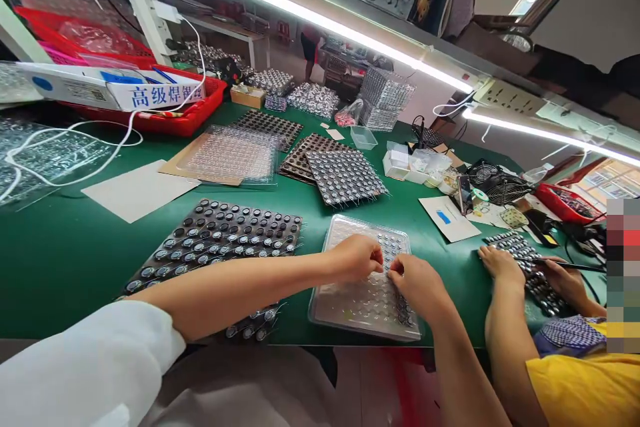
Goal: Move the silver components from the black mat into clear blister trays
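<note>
Both my hands meet over a clear plastic blister tray (333, 303) at the table's front edge. My left hand (354, 259) has its fingertips pinched together above the tray's middle; whatever is between them is too small to make out. Close beside it, my right hand (417, 283) is also closed in a pinch, its contents hidden by the fingers. Small round metal parts (393, 242) fill columns along the tray's right side. Under and behind my left forearm lies a dark board (173, 220) holding rows of round parts with thin wire leads.
Behind the tray are stacked boards of round parts (347, 177) and clear trays on cardboard (227, 153). A red basket (213, 100) stands back left. At right, a co-worker's hands (503, 265) work over another board (510, 243). A lit shelf (320, 10) hangs overhead.
</note>
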A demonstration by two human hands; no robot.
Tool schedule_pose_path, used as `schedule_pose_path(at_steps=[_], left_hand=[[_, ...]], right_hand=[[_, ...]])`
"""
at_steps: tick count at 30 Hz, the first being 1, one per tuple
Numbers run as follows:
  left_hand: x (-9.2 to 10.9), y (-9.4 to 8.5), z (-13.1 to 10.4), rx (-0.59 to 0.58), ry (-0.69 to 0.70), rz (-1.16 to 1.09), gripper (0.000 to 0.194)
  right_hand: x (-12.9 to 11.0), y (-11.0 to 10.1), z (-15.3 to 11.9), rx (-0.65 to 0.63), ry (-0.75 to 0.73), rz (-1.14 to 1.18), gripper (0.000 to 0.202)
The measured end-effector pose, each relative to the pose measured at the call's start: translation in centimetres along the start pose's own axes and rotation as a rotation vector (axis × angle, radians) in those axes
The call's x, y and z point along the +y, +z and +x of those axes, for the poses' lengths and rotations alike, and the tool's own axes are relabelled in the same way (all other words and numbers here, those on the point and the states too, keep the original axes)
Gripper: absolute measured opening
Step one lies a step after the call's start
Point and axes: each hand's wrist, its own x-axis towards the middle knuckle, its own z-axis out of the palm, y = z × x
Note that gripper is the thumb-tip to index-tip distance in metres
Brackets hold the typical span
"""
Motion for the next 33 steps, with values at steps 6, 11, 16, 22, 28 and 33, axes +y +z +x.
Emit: schedule_pose_path(at_steps=[6, 11, 16, 22, 28, 33], left_hand=[[0.8, 1.3, 0.9, 0.009, 0.018, 0.238, 0.013], [1.7, 2.3, 0.9, 0.05, 0.028, 0.425, 0.018], [0.7, 0.2, -0.8, 0.032, 0.1, 0.39, 0.032], [-6.0, -10.0, -11.2, 0.257, 0.136, 0.369, 0.018], [-15.4, -17.9, -19.4, 0.395, -0.101, 0.427, 0.013], [-18.2, -17.6, -20.1, 0.363, -0.102, 0.389, 0.016]], right_hand=[[2.2, -0.2, -0.6, 0.097, 0.002, 0.123, 0.018], [3.2, -0.5, -1.5, 0.192, 0.011, 0.179, 0.027], [0.8, -1.3, 0.3, 0.24, -0.079, 0.131, 0.035], [-8.7, -1.0, 2.7, 0.119, -0.462, 0.131, 0.026], [-21.3, 2.3, 5.8, -0.107, -0.692, 0.087, 0.019], [-28.3, 6.2, 7.8, -0.185, -0.689, -0.094, 0.017]])
